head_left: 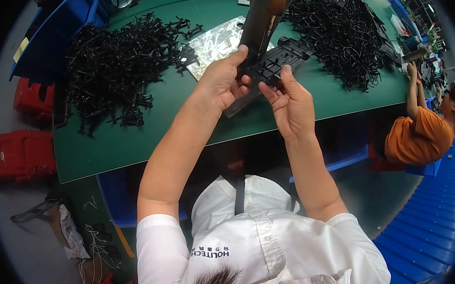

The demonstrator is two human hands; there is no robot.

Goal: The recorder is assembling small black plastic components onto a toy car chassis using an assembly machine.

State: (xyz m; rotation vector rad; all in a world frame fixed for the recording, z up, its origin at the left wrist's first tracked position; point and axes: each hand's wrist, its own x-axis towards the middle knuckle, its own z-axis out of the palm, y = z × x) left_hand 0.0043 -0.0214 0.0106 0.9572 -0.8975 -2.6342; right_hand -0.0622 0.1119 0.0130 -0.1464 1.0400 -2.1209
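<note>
- Left hand (223, 83) and right hand (291, 105) both grip a flat black plastic frame (277, 60) (lattice-like), held above the green table (157, 126).
- Heaps of black plastic parts (119, 59) lie on either side.

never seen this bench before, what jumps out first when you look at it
Two bare hands meet at the centre: the left hand and right hand both grip a flat black plastic part over the green table. Big heaps of black plastic pieces flank them, one pile at left, another at right.
</note>
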